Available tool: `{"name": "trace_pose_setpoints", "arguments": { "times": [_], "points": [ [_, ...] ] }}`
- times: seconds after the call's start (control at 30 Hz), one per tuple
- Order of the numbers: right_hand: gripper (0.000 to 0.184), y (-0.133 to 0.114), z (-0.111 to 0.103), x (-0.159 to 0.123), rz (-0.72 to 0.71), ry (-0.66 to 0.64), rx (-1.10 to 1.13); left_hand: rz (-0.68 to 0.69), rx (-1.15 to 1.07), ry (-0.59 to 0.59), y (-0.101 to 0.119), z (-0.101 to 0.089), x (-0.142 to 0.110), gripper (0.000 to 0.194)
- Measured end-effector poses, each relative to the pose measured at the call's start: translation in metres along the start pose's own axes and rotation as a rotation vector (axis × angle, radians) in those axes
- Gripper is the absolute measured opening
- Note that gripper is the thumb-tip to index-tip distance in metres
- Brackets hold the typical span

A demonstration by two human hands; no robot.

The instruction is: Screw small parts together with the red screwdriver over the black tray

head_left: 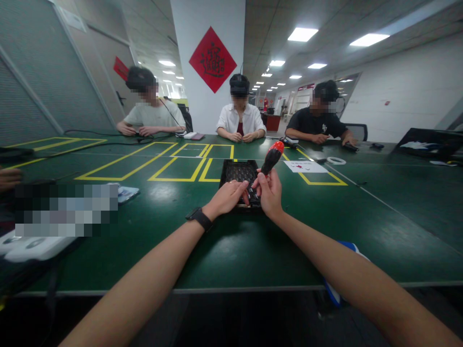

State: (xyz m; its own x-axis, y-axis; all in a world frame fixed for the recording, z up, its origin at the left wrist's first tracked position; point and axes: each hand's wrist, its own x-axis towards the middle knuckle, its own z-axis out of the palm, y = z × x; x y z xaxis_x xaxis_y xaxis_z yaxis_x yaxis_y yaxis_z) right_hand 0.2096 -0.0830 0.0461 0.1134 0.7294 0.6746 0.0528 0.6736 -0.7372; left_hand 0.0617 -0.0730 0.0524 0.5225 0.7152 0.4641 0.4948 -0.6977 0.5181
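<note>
My right hand [269,193] is closed around a screwdriver with a red and black handle [272,156], held tilted with the handle up and away from me. My left hand [227,196] rests with curled fingers on the near edge of a black tray [238,172] and pinches something at the screwdriver's tip that I cannot make out. A black watch [199,218] sits on my left wrist. The tray lies on the green table [253,241] straight in front of me.
Three people wearing headsets sit across the table, hands resting on it. Yellow taped rectangles [173,168] mark the surface. A white paper [306,166] and a tape roll [336,160] lie to the right, white devices [36,246] at the near left, a blue and white object [347,250] under my right forearm.
</note>
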Motion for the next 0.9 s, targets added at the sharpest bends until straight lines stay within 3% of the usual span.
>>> {"name": "trace_pose_setpoints", "arguments": {
  "times": [0.2, 0.9],
  "points": [
    [0.026, 0.0003, 0.0008, -0.0002, 0.012, 0.001, 0.002, -0.034, -0.029, 0.05, 0.0009, 0.0, -0.0012, 0.072],
    [0.028, 0.0009, 0.0012, 0.0012, 0.025, -0.006, 0.037, -0.032, 0.031, 0.042, 0.0029, -0.0001, -0.0012, 0.071]
  ]
}}
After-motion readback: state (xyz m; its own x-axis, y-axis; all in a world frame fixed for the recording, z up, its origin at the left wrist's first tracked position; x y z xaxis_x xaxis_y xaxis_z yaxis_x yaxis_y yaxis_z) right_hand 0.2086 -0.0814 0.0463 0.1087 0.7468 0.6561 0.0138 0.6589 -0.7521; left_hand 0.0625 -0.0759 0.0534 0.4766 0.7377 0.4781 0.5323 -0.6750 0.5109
